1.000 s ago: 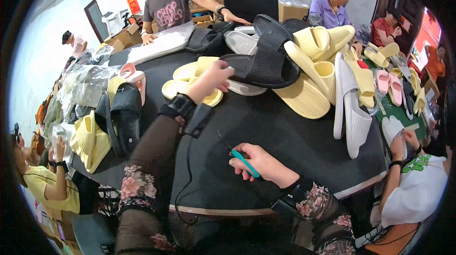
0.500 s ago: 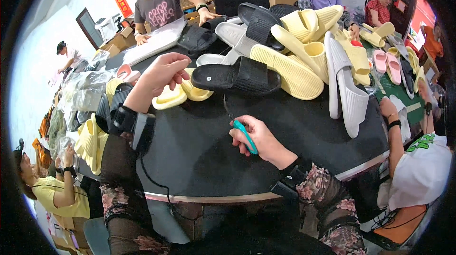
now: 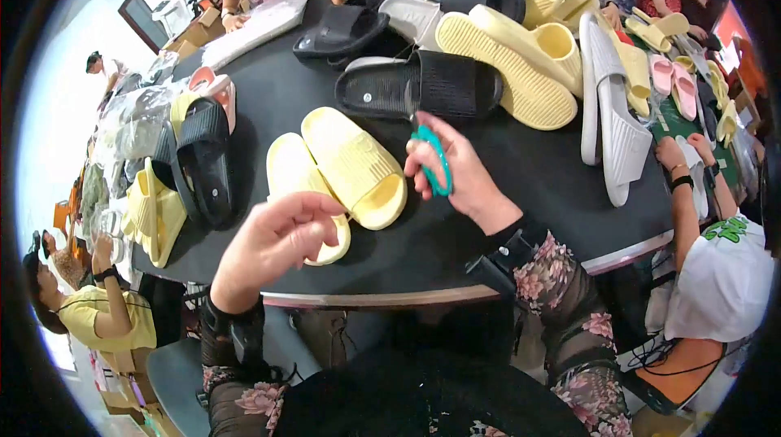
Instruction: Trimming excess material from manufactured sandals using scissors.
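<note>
My right fingers [image 3: 416, 162] grip teal-handled metal scissors [image 3: 442, 160]; my half-open, empty left fingers [image 3: 303, 207] seem ready to pinch ribbed yellow slippers [image 3: 359, 170] beside them.

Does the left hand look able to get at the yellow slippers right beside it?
Probably yes: the left hand looks empty and is at the near side of the yellow slippers, with nothing visible in between.
</note>
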Available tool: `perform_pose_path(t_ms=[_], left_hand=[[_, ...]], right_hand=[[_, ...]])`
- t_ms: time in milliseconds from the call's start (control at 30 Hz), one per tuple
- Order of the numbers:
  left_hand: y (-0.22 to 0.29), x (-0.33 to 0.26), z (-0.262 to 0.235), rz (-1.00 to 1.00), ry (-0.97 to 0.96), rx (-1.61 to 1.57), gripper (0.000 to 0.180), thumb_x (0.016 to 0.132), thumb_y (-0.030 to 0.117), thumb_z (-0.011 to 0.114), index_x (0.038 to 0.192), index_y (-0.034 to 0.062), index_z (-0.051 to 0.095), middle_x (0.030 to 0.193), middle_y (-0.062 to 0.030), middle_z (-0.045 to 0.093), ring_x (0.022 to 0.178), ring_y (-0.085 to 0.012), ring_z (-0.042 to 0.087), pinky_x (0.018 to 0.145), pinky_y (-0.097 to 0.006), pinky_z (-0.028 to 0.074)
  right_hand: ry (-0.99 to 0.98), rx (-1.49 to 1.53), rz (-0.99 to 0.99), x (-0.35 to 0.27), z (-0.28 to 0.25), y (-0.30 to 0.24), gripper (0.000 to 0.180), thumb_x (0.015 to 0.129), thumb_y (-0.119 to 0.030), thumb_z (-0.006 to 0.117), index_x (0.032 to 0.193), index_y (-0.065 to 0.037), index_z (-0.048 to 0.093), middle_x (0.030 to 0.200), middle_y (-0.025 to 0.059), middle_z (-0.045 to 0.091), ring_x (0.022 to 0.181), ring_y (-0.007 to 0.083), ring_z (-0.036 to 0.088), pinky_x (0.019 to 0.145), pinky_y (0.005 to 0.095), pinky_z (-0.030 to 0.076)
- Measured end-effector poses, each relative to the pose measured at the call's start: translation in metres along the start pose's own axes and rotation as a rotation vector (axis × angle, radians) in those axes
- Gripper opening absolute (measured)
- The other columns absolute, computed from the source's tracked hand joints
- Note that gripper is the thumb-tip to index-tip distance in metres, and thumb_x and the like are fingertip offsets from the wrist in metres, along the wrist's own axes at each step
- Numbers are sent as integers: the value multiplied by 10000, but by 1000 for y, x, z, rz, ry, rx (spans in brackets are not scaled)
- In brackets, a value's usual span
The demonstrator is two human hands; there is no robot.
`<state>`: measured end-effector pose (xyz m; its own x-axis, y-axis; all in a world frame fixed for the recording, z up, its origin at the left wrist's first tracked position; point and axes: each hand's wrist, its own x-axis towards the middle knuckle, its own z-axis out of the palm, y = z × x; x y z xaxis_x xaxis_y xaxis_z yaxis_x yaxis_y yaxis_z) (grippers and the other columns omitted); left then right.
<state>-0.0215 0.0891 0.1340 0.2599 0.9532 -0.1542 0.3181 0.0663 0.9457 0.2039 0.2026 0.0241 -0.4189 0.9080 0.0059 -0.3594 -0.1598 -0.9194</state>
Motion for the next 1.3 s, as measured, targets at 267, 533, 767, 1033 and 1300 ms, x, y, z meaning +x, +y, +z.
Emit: perform_pose_path(t_ms=[267, 533, 767, 1033, 1300], left_hand=[[-51, -45, 15, 71, 214, -287, 258, 877, 22, 512, 1128, -27, 547, 861, -73, 624, 672, -66, 546, 599, -184, 442], [-77, -32, 12, 88, 657, -497, 148, 884, 15, 518, 1023, 0, 568, 770, -46, 601, 578, -56, 500, 490, -175, 395], [-84, -18, 12, 171, 677, -585, 130, 894, 32, 505, 1014, 15, 552, 803, -46, 592, 583, -58, 498, 473, -174, 366], [-77, -15, 14, 238, 679, -614, 117, 890, 24, 513, 999, 29, 558, 797, -53, 591, 575, -71, 498, 465, -177, 362], [-77, -20, 16, 204, 692, -605, 112, 885, 26, 521, 991, 29, 556, 792, -58, 594, 577, -73, 502, 464, -177, 366]], right_hand=[[-44, -13, 70, 0, 4, -12, 407, 875, -220, 600, 1198, -1, 485, 720, 53, 580, 524, 87, 532, 454, 221, 438], [-644, -90, 238, -29, 33, -8, 430, 847, -113, 594, 1233, -6, 437, 891, 55, 581, 757, 115, 570, 696, 258, 495], [-835, -63, 557, -39, 38, -13, 422, 875, -198, 570, 1218, 9, 435, 890, 95, 611, 739, 146, 621, 661, 265, 521], [-768, -141, 710, -35, 41, -15, 450, 857, -210, 525, 1218, 43, 433, 893, 148, 621, 752, 202, 654, 633, 285, 542], [-760, -113, 717, -39, 42, -20, 444, 848, -211, 519, 1205, 42, 440, 870, 147, 624, 738, 196, 649, 620, 272, 534]])
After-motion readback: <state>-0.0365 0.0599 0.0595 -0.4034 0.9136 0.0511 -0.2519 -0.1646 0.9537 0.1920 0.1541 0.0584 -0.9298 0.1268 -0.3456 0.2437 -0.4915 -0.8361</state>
